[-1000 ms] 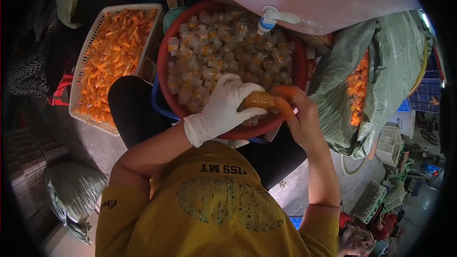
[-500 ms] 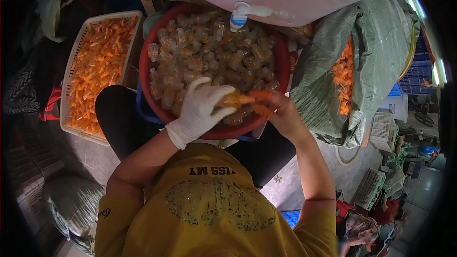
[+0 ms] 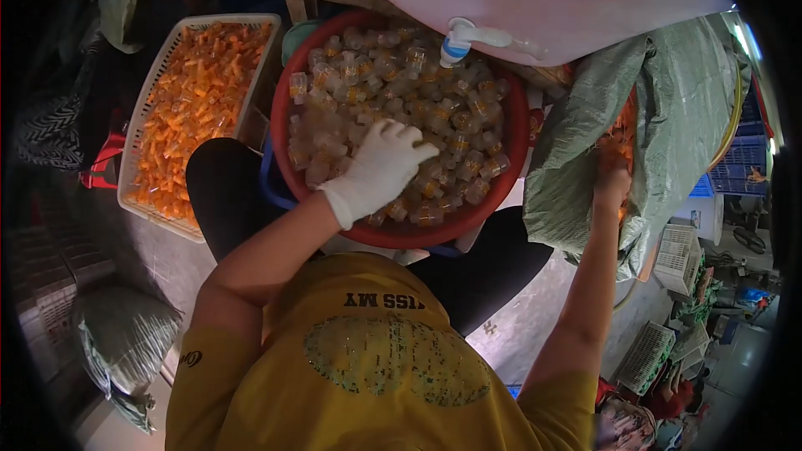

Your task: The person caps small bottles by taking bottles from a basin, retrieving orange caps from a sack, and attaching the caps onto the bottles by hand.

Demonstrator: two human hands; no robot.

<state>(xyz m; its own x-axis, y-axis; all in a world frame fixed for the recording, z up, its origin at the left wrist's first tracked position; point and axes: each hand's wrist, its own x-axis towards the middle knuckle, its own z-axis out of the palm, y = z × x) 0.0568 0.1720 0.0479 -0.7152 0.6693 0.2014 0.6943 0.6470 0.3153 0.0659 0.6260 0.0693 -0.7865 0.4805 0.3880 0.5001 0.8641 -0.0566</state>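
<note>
My left hand (image 3: 384, 163), in a white glove, rests over small clear plastic bottles (image 3: 459, 146) heaped in a red round tub (image 3: 520, 117). Its fingers are bent and a little apart, reaching onto the bottles; no bottle shows clearly in its grasp. My bare right hand (image 3: 614, 181) reaches into the opening of a green woven sack (image 3: 568, 146), among orange plastic pieces (image 3: 620, 129). The fingers of that hand are mostly hidden by the pieces and the sack's folds.
At the left stands a white slotted basket (image 3: 127, 192) full of orange-topped pieces. Over the tub's far edge hangs a large pale container (image 3: 535, 0) with a white and blue tap (image 3: 456, 42). A tied sack (image 3: 125, 326) lies at lower left.
My right hand has left the tub and moved right into the sack. Both hands were together at an orange piece; now my left hand lies alone over the bottles. The view shifted slightly.
</note>
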